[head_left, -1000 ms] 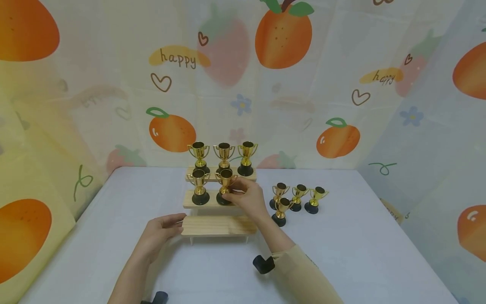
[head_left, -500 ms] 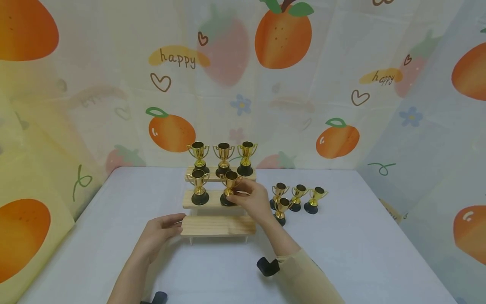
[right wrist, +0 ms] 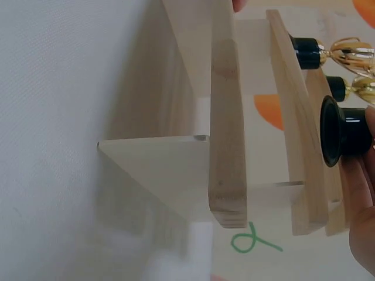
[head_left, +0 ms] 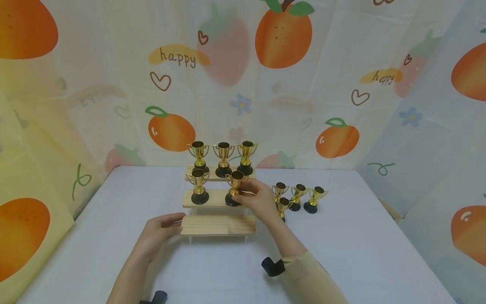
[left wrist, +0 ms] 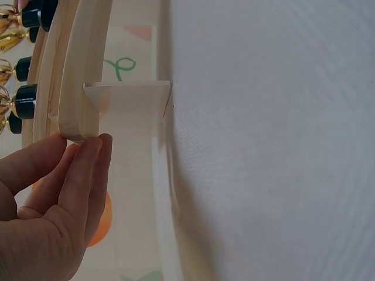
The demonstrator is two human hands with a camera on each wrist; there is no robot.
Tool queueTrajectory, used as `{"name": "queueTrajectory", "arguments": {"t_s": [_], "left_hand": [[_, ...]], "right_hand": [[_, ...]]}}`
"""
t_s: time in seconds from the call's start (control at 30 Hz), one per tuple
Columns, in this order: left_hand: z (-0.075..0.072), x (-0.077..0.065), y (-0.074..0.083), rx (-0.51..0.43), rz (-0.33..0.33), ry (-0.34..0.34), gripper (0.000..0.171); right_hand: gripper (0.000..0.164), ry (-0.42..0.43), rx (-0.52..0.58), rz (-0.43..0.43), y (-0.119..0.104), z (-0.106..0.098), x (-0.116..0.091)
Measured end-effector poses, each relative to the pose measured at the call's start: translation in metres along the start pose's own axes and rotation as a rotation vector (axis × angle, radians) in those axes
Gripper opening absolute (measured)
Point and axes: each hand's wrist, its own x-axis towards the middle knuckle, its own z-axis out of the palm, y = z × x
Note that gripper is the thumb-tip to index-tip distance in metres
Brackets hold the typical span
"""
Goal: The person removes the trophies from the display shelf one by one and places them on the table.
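A three-step wooden display stand stands on the table. My left hand pinches the left end of its lowest board, thumb on one face and fingertips on the other. My right hand holds a small gold trophy with a black base at the right part of the middle step. Part of the base's underside shows in the right wrist view, so the trophy looks slightly lifted or tilted. Another trophy stands at the left of that step. The top step carries three trophies in a row.
Several more trophies stand on the white-covered table right of the stand, one partly behind my right hand. A fruit-printed cloth hangs behind the table. White supports hold up the boards.
My right hand has moved the trophy to the right along the middle step, widening its distance from the left trophy. My left hand stays on the lowest board's end.
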Motion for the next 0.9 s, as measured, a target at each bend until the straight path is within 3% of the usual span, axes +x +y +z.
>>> {"name": "queueTrajectory", "arguments": {"t_s": [0.37,0.9], "left_hand": [[-0.001,0.000,0.000,0.003,-0.008,0.003,0.046],[0.000,0.000,-0.002,0.012,-0.012,0.008,0.046]], "right_hand": [[0.032,0.059,-0.002,-0.002,0.003,-0.016,-0.003],[0.032,0.117,-0.038,0.010,0.001,-0.057,-0.006]]}}
